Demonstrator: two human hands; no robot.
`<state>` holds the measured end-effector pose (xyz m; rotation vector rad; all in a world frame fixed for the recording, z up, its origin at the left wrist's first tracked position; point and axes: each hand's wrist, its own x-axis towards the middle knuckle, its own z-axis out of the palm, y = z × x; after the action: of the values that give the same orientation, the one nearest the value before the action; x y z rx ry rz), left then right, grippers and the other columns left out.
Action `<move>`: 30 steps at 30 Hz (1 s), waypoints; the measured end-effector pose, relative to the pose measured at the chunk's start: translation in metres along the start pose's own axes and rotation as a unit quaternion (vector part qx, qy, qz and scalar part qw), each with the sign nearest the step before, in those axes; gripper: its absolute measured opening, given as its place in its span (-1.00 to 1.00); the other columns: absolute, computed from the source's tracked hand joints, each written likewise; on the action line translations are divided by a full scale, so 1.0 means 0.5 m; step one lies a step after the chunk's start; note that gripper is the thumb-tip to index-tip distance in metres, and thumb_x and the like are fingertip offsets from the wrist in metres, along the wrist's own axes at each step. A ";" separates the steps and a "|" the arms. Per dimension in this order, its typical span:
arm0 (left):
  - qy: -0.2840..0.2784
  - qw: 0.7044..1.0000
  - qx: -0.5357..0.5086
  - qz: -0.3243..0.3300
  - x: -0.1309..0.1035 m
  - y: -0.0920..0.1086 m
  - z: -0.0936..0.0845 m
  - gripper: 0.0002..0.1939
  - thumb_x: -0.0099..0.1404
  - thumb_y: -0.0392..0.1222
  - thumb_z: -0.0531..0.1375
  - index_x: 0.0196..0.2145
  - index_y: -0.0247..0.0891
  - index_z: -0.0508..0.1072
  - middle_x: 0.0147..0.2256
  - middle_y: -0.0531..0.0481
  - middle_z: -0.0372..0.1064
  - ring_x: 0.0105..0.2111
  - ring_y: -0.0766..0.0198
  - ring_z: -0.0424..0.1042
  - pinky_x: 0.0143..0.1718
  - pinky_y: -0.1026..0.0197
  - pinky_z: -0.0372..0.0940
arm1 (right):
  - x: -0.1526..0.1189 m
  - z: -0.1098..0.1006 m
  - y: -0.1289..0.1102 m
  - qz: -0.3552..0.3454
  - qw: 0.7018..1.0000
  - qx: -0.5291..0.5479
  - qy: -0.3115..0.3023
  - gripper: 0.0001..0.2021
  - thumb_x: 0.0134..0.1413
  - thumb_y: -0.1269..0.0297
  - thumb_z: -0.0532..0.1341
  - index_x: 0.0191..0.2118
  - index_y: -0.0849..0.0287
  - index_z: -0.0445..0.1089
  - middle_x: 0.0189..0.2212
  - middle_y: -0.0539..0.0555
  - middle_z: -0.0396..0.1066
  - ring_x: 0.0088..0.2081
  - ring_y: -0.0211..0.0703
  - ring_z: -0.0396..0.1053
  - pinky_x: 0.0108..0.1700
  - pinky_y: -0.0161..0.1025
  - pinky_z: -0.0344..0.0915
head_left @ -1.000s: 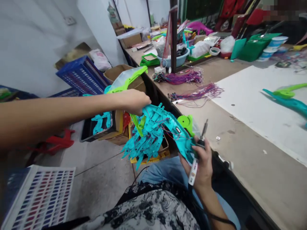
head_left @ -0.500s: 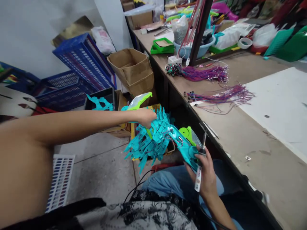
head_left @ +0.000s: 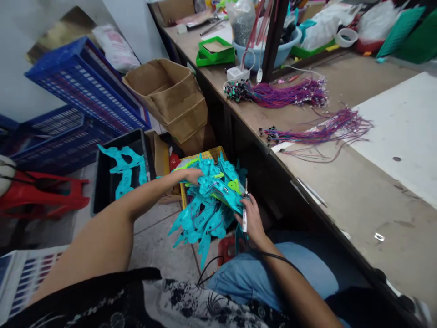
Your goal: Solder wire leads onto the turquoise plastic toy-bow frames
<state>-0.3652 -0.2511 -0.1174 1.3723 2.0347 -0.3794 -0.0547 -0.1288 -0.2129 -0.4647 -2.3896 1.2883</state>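
A heap of turquoise plastic parts (head_left: 205, 218) with thin wires rests on a yellow crate (head_left: 213, 154) beside the bench. My left hand (head_left: 193, 176) is closed at the heap's upper left, around a lime-green and turquoise piece (head_left: 187, 166). On the right side of the heap, my right hand (head_left: 251, 214) holds a white soldering iron (head_left: 244, 217), tip up, its black cable running back over my forearm. The same hand also grips the end of a turquoise part (head_left: 230, 195) lying over the heap. The fingertips are partly hidden.
On the bench (head_left: 375, 191) lie bundles of purple wires (head_left: 290, 93) and a white sheet (head_left: 403, 132). A black bin (head_left: 97, 191) with turquoise pieces stands left, near a brown paper bag (head_left: 170, 98), blue crates (head_left: 85, 82) and a red stool (head_left: 58, 193).
My right hand has moved up and left to the heap with the iron and the turquoise part. The lime-green piece at my left hand has dropped lower. The view has shifted.
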 end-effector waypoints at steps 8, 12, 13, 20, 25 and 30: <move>-0.021 0.997 0.071 -0.010 0.034 -0.037 0.018 -0.50 -0.02 -0.31 0.28 -0.05 -0.30 0.41 0.00 -0.24 0.39 0.05 -0.06 0.32 0.19 -0.09 0.06 | 0.036 0.039 0.024 0.085 0.995 0.057 -0.003 -0.40 -0.05 0.03 0.31 0.09 0.09 0.16 0.16 0.23 0.25 0.17 0.07 0.28 0.15 0.04 0.26; 0.013 0.995 0.088 -0.034 0.021 -0.028 0.042 -0.41 0.08 -0.34 0.18 0.11 -0.31 0.29 0.05 -0.32 0.31 0.13 -0.10 0.24 0.23 -0.14 -0.03 | 0.042 0.039 0.038 0.144 0.987 0.073 0.016 -0.41 0.04 -0.01 0.23 0.13 0.09 0.11 0.07 0.24 0.36 0.03 0.06 0.41 0.04 0.00 0.34; 0.020 0.995 0.091 -0.038 0.017 -0.025 0.046 -0.38 0.09 -0.35 0.16 0.15 -0.31 0.25 0.06 -0.33 0.30 0.15 -0.11 0.22 0.24 -0.16 -0.07 | 0.045 0.037 0.044 0.158 0.984 0.077 0.024 -0.43 0.08 -0.01 0.19 0.15 0.10 0.09 0.05 0.24 0.38 0.01 0.05 0.43 0.02 -0.01 0.36; 0.010 0.998 0.063 -0.023 -0.009 -0.028 0.057 -0.18 0.11 -0.37 0.12 0.32 -0.25 0.03 0.18 -0.34 0.21 0.18 -0.10 0.21 0.16 -0.05 0.10 | 0.062 0.033 0.072 0.192 0.976 0.105 0.013 -0.52 -0.03 0.21 0.16 0.08 0.06 0.17 -0.09 0.13 0.47 -0.13 0.01 0.49 -0.06 -0.04 0.39; 0.021 0.999 0.031 -0.005 -0.025 -0.044 0.060 -0.24 0.14 -0.39 0.08 0.30 -0.14 0.11 0.25 -0.18 0.15 0.24 -0.03 0.14 0.24 -0.06 0.00 | 0.085 0.028 0.072 0.171 0.976 0.132 -0.008 -0.54 -0.06 0.29 0.14 0.05 0.03 0.20 -0.02 0.09 0.45 -0.09 -0.02 0.47 -0.01 -0.06 0.36; 0.054 0.996 -0.062 0.034 -0.038 -0.056 0.041 -0.40 0.18 -0.33 0.07 0.20 -0.23 0.28 0.20 -0.09 0.25 0.17 0.16 0.25 0.21 0.16 0.10 | 0.116 0.026 0.085 0.159 0.975 0.154 0.004 -0.65 0.03 0.25 0.12 -0.01 0.04 0.21 -0.02 0.08 0.45 -0.01 -0.06 0.45 0.05 -0.09 0.34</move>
<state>-0.3788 -0.2878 -0.1235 1.4082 2.0549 -0.1482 -0.1070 -0.0893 -0.2455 -0.7744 -2.1130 1.7550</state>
